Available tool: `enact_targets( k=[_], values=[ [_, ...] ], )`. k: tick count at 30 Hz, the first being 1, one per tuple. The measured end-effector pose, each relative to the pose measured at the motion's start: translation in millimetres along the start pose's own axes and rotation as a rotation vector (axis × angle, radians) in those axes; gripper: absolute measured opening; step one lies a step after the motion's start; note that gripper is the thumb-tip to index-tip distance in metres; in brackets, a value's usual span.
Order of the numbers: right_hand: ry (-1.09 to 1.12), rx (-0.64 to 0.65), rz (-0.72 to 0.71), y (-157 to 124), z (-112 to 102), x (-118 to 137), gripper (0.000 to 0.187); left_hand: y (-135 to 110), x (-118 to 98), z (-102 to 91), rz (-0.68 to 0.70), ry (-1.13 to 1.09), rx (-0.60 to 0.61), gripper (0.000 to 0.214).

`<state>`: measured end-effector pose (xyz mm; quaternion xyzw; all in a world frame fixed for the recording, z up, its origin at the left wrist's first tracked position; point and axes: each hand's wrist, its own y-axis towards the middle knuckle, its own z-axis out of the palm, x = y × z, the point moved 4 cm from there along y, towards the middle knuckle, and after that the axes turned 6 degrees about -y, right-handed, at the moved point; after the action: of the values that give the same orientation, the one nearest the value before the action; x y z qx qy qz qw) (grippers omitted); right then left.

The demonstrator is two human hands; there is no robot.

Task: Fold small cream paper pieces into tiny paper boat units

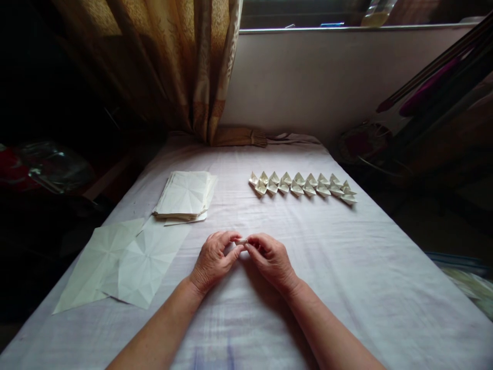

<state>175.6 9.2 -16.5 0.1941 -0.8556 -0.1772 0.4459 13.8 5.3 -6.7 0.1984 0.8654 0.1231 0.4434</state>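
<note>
Near the middle of the cloth-covered table, my left hand (216,258) and my right hand (272,259) meet fingertip to fingertip. Both pinch a small folded piece of paper (241,241), whose full shape is mostly hidden by the fingers. Beyond my right hand stand two rows of small pale folded paper boats (298,185), their points up. A stack of creased paper sheets (185,194) lies beyond my left hand. Left of that hand, loose creased sheets (148,262) overlap each other, flat on the cloth.
A pale cloth (346,288) with soft wrinkles covers the table. At its far edge hangs a gold-brown curtain (169,67) beside a pale wall (300,82). A ledge (346,28) above holds a jar (378,13) with liquid. Dark clutter stands on both sides.
</note>
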Motion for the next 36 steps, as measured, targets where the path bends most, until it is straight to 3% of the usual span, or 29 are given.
enact_targets(
  k=[6, 14, 21, 29, 36],
  values=[
    [-0.034, 0.026, -0.072, 0, 0, 3, 0.008, 1, -2, -0.6, -0.005, -0.048, 0.029, 0.011],
    [0.048, 0.064, 0.000, 3, -2, 8, 0.013, 3, 1, 2.4, -0.186, -0.203, 0.046, 0.019],
    [0.118, 0.065, 0.040, 4, -2, 9, 0.014, 1, 7, 7.6, -0.265, -0.323, 0.031, 0.019],
    [0.148, 0.086, 0.109, 2, -2, 5, 0.013, 3, 4, 8.6, -0.288, -0.379, 0.030, 0.020],
    [0.047, 0.043, 0.019, 1, -4, 5, 0.012, 1, -3, 7.8, -0.197, -0.259, 0.068, 0.014]
  ],
)
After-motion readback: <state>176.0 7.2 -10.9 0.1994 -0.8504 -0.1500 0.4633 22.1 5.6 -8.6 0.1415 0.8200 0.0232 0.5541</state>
